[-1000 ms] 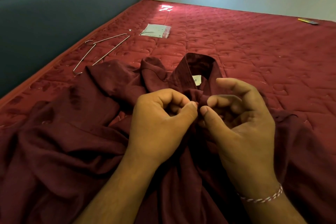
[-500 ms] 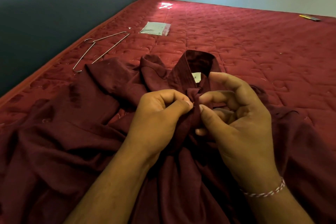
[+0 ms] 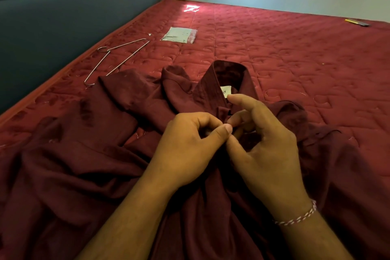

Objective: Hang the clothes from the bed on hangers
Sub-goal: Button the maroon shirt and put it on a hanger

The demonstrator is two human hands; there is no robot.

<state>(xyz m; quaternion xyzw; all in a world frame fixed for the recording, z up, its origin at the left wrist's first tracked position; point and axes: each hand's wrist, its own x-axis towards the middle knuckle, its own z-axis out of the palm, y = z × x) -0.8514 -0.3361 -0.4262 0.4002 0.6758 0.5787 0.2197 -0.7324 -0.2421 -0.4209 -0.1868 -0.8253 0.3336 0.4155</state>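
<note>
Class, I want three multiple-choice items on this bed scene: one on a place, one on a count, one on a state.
1. Where does the wire hanger lie?
A. on the mattress beside the headboard
B. inside the shirt
C. on the floor

2. How many hangers are visible?
A. three
B. one
C. none

3. What are both hands doing?
A. lying flat
B. holding the hanger
C. pinching the maroon shirt below its collar

Answers: 1 A, it rests on the red mattress. 2 B, only one shows. 3 C, the left hand and right hand meet there.
</note>
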